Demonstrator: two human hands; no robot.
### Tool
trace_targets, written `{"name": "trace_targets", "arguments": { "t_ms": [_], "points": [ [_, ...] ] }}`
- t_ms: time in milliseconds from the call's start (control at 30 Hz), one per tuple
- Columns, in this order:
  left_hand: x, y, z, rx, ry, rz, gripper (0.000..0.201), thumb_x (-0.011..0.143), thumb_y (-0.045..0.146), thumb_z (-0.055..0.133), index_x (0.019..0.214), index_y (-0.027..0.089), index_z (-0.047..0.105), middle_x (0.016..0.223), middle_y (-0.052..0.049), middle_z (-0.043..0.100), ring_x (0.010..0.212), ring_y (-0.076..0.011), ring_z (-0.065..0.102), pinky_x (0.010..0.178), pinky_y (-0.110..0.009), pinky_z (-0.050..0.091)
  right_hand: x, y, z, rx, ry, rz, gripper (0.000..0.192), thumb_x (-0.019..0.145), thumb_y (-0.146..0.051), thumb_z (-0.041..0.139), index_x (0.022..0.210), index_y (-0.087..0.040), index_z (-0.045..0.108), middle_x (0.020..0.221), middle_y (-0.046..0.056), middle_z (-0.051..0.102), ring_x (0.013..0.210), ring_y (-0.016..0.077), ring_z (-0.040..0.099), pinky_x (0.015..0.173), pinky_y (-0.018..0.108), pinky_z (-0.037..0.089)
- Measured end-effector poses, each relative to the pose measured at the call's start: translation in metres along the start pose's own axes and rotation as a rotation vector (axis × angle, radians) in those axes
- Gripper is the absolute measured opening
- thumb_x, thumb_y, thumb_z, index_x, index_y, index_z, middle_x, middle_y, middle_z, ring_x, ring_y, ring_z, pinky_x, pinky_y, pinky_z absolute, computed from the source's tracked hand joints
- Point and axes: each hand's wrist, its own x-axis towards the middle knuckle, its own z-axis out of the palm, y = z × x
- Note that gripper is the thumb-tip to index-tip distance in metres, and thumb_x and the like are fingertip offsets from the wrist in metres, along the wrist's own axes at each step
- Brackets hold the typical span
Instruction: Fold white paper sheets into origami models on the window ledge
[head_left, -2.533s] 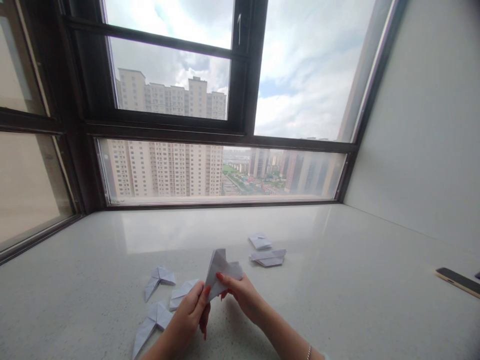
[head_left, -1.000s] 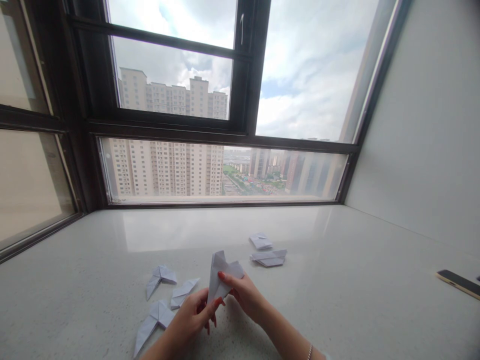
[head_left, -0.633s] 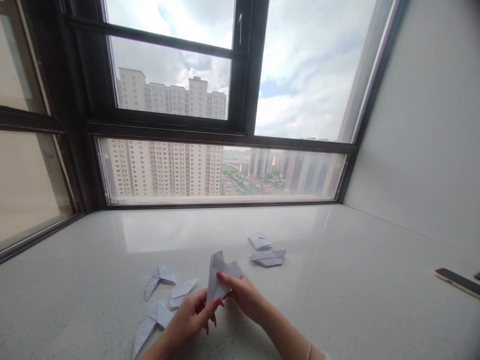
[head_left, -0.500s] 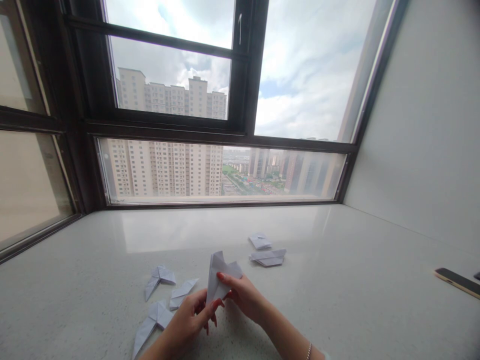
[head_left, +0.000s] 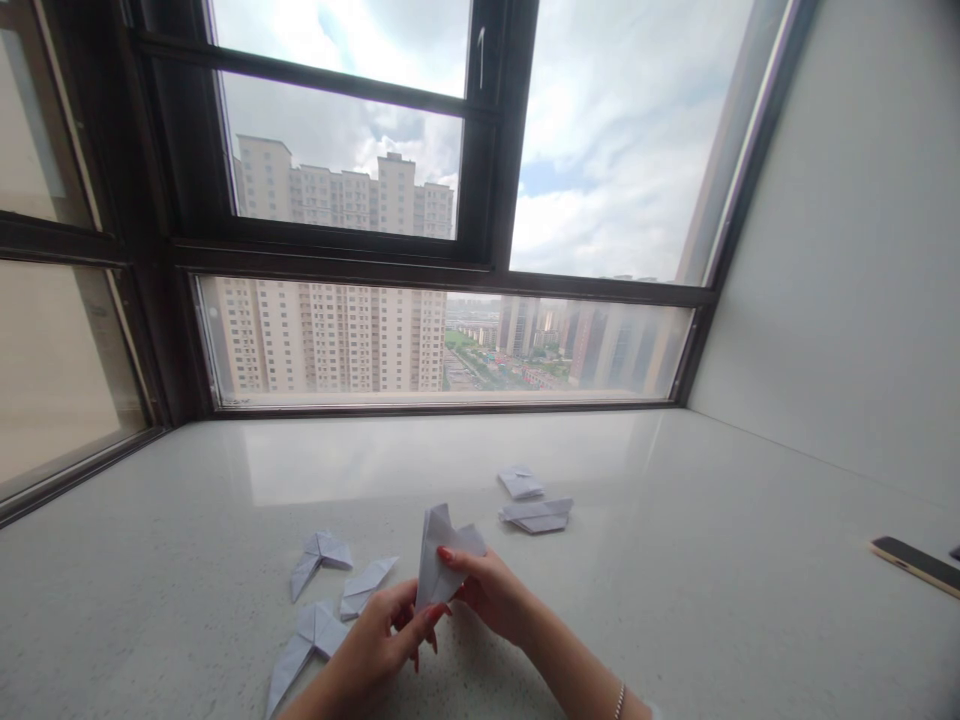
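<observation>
Fingers (head_left: 444,553) of the right hand (head_left: 491,592) were pinched on the upper edge of the folded paper piece (head_left: 441,555), thumb behind it and a red-nailed fingertip in front, from what I could see. That piece stood upright just below the middle of the frame, lifted off the white stone sill (head_left: 675,600). Left hand (head_left: 379,645) came up from the bottom edge and gripped the lower left corner of the same piece between thumb and curled fingers, so both hands were closed on it.

Lower left of the frame had three finished folded shapes lying flat on the sill: one pointed one (head_left: 318,556) farthest up, a second (head_left: 365,587) right beside the left hand, and a long one (head_left: 304,651) nearest the bottom edge. Two more folded papers (head_left: 534,514) sat a bit right of center, well apart from the hands. A phone (head_left: 915,565) lay at the far right edge. Big dark-framed window (head_left: 480,250) filled the top half, apartment towers outside.
</observation>
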Motion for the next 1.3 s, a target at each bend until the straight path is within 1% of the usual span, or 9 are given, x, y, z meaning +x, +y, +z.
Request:
{"name": "trace_targets", "arguments": {
  "t_ms": [200, 333, 500, 667, 800, 900, 1067, 1200, 1300],
  "points": [
    [0.0, 0.001, -0.001, 0.044, 0.009, 0.019, 0.035, 0.072, 0.047, 0.052, 0.077, 0.013, 0.058, 0.058, -0.002, 0.057, 0.05, -0.0105, 0.051, 0.046, -0.018, 0.041, -0.002, -0.002, 0.001, -0.004, -0.016, 0.011, 0.035, 0.058, -0.037, 0.068, 0.075, -0.01, 0.055, 0.06, 0.0, 0.053, 0.05, 0.0094, 0.049, 0.047, 0.021, 0.032],
    [-0.001, 0.004, -0.001, 0.104, -0.013, 0.021, 0.036, 0.072, 0.048, 0.051, 0.078, 0.013, 0.058, 0.057, -0.002, 0.057, 0.047, -0.0105, 0.05, 0.045, -0.018, 0.041, -0.003, -0.004, 0.001, -0.004, -0.033, 0.026, 0.035, 0.058, -0.037, 0.068, 0.077, -0.01, 0.056, 0.062, 0.0, 0.054, 0.053, 0.0098, 0.049, 0.05, 0.022, 0.034],
    [-0.001, 0.006, -0.001, 0.158, -0.01, 0.01, 0.035, 0.073, 0.046, 0.05, 0.075, 0.012, 0.058, 0.058, -0.003, 0.058, 0.049, -0.0111, 0.051, 0.046, -0.018, 0.04, -0.003, -0.003, 0.001, 0.017, -0.036, 0.019, 0.033, 0.058, -0.034, 0.069, 0.076, -0.011, 0.056, 0.061, 0.0, 0.053, 0.051, 0.0093, 0.048, 0.048, 0.022, 0.034],
    [-0.001, 0.006, -0.001, 0.188, -0.011, 0.022, 0.035, 0.073, 0.045, 0.051, 0.076, 0.012, 0.06, 0.057, -0.002, 0.057, 0.048, -0.011, 0.051, 0.046, -0.018, 0.04, -0.002, -0.002, 0.001, 0.039, -0.03, -0.002, 0.029, 0.059, -0.031, 0.068, 0.075, -0.01, 0.056, 0.06, -0.001, 0.053, 0.05, 0.0092, 0.048, 0.045, 0.021, 0.032],
    [-0.002, 0.009, 0.0, 0.195, 0.003, 0.021, 0.033, 0.072, 0.045, 0.052, 0.073, 0.013, 0.061, 0.056, -0.001, 0.057, 0.048, -0.0115, 0.051, 0.045, -0.019, 0.039, -0.002, -0.003, 0.001, 0.028, -0.039, -0.008, 0.027, 0.059, -0.031, 0.068, 0.074, -0.011, 0.057, 0.058, -0.002, 0.052, 0.049, 0.0086, 0.047, 0.047, 0.021, 0.033],
    [-0.003, 0.011, 0.001, 0.203, 0.003, 0.016, 0.033, 0.072, 0.045, 0.052, 0.071, 0.013, 0.06, 0.055, -0.001, 0.056, 0.047, -0.0114, 0.05, 0.046, -0.019, 0.038, -0.002, -0.003, 0.0, 0.037, -0.036, 0.009, 0.027, 0.059, -0.029, 0.069, 0.075, -0.011, 0.058, 0.061, -0.001, 0.054, 0.052, 0.0091, 0.049, 0.049, 0.021, 0.034],
    [-0.002, 0.01, 0.001, 0.212, -0.012, 0.015, 0.033, 0.072, 0.045, 0.052, 0.074, 0.013, 0.06, 0.057, -0.001, 0.057, 0.049, -0.0116, 0.05, 0.047, -0.019, 0.038, -0.002, -0.002, -0.001, 0.039, -0.049, 0.036, 0.027, 0.06, -0.029, 0.068, 0.076, -0.01, 0.058, 0.059, -0.001, 0.053, 0.049, 0.009, 0.048, 0.045, 0.02, 0.033],
    [-0.003, 0.011, 0.001, 0.211, -0.006, -0.006, 0.034, 0.073, 0.045, 0.05, 0.074, 0.012, 0.057, 0.057, 0.0, 0.056, 0.051, -0.0113, 0.051, 0.047, -0.019, 0.037, 0.001, 0.002, -0.002, 0.001, 0.004, -0.015, 0.029, 0.058, -0.031, 0.069, 0.075, -0.011, 0.057, 0.059, -0.001, 0.053, 0.05, 0.0088, 0.047, 0.046, 0.02, 0.034],
    [-0.004, 0.013, 0.002, 0.159, -0.009, -0.015, 0.035, 0.075, 0.046, 0.048, 0.075, 0.012, 0.055, 0.06, -0.001, 0.056, 0.055, -0.0125, 0.053, 0.051, -0.02, 0.039, 0.003, 0.003, -0.001, -0.073, 0.058, -0.064, 0.033, 0.057, -0.034, 0.07, 0.075, -0.01, 0.057, 0.059, 0.0, 0.054, 0.051, 0.0091, 0.048, 0.047, 0.02, 0.034]
  ]
}}
